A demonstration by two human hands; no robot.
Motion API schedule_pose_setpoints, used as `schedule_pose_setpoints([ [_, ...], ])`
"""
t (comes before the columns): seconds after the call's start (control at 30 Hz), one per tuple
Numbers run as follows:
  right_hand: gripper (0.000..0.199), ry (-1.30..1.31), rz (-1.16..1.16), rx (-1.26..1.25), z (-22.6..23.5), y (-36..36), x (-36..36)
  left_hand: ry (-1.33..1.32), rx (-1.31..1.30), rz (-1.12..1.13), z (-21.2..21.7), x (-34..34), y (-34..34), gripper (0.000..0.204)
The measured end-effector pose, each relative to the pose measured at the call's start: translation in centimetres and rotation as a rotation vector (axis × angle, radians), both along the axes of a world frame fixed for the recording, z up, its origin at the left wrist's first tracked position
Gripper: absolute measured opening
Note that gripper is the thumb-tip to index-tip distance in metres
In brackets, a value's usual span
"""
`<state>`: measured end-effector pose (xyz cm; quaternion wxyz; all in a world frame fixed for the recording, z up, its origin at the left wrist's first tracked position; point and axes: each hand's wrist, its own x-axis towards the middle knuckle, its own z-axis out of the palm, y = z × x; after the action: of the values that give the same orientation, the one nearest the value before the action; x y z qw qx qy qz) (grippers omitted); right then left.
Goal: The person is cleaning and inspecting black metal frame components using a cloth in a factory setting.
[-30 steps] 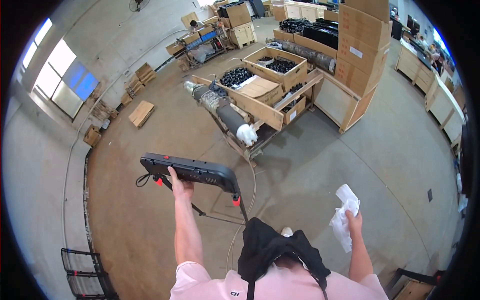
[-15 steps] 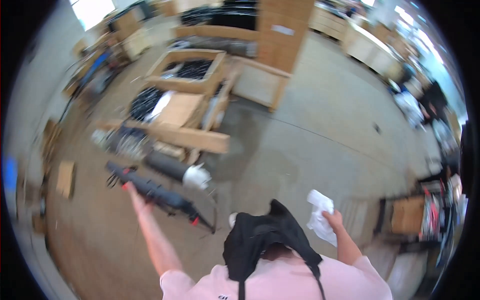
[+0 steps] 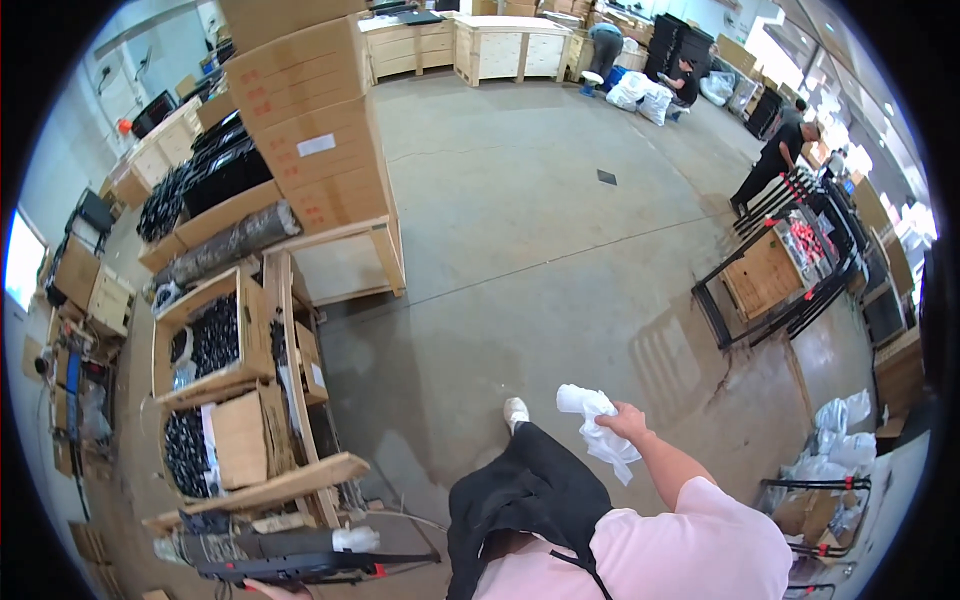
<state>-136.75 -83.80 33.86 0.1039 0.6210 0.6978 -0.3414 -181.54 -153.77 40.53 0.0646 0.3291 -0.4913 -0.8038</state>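
Observation:
My right hand (image 3: 626, 422) is closed round a crumpled bundle of white plastic film (image 3: 594, 418), held out over the floor with its loose end hanging down. At the bottom edge, my left hand (image 3: 275, 591) is only partly in view. It grips a long black bar-like part (image 3: 310, 566) with red fittings. The part lies roughly level, in front of a dark roll with a white wrapped end (image 3: 355, 540). Most of the left hand's fingers are hidden or cut off by the picture's edge.
Left stand wooden crates of black parts (image 3: 215, 330), a long plank (image 3: 270, 492) and tall stacked cartons (image 3: 310, 130). Black metal frames on a rack (image 3: 765, 275) stand at right, a person in black (image 3: 785, 150) beside them. Other people work farther back.
My view has swung to the right, so the crates and the black part now sit farther left and lower. The left arm has mostly left the picture; the right hand still holds the white film.

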Motion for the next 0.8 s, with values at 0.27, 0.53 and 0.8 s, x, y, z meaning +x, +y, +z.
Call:
schedule_pose_setpoints([
  [0.27, 0.08, 0.018, 0.238, -0.087, -7.6, 16.7, -10.1, -0.02, -0.73, 0.134, 6.2, -4.4, 11.2, 0.07],
  [0.53, 0.073, 0.129, 0.145, -0.141, -9.8, 34.7, -20.1, -0.206, -1.452, 0.421, 5.3, -3.9, 21.8, 0.062],
  [0.8, 0.073, 0.086, 0.137, -0.277, -15.8, 47.8, -28.9, -0.117, -1.488, -0.477, -4.0, -20.9, 56.4, 0.045],
])
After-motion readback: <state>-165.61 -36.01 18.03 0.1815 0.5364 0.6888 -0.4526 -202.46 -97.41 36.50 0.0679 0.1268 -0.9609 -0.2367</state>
